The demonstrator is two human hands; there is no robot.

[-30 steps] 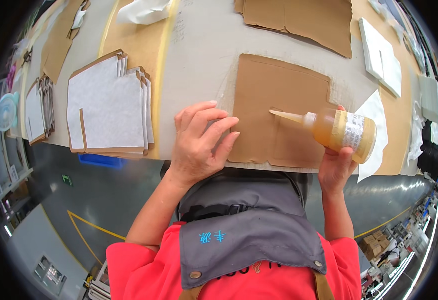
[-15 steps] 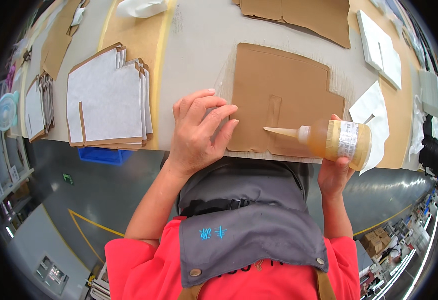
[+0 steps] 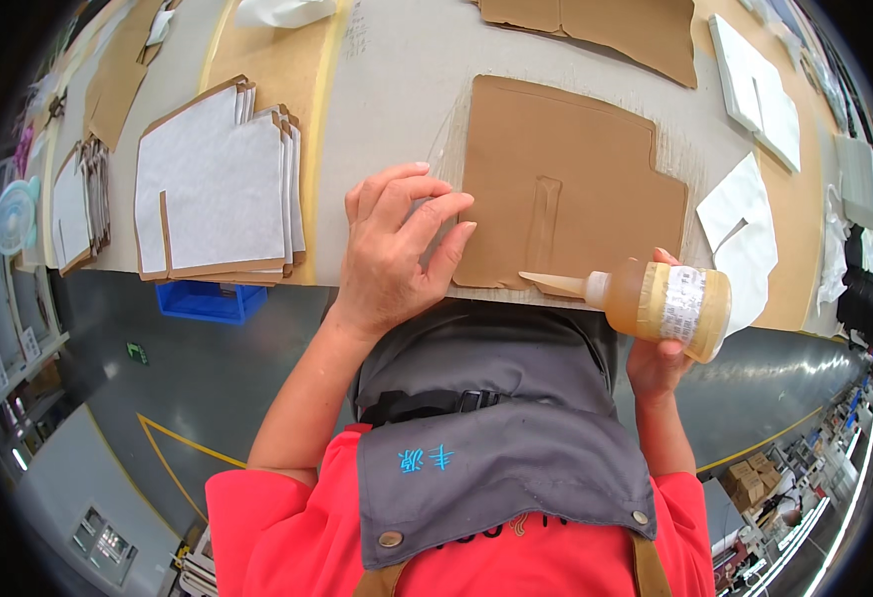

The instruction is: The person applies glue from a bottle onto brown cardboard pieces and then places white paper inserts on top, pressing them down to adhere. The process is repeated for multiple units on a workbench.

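Observation:
A brown notched panel [image 3: 586,149], like leather or board, lies flat on the table in front of me. Shiny streaks of what looks like glue run along the slot outline in its lower middle. My right hand [image 3: 658,366] is wrapped round a squeeze bottle [image 3: 628,298] of amber glue with a pale label. The bottle lies tilted sideways, its long tapered nozzle pointing left over the panel's near edge. Whether the tip touches cannot be told. Beside the panel's left edge, my left hand [image 3: 397,244] holds nothing, its fingers loosely bent and the thumb apart.
Left of me sits a stack of white-faced, brown-edged panels [image 3: 213,189], with more panels [image 3: 80,204] farther left. White slotted pieces [image 3: 740,229] lie at the right, near a thicker white stack [image 3: 755,95]. Brown sheets [image 3: 596,35] are at the back. A blue bin [image 3: 213,301] stands below the table edge.
My right hand has brought the bottle slightly left and nearer to me, so the nozzle tip has gone from the slot area toward the panel's near edge. My left hand stays nearly in place.

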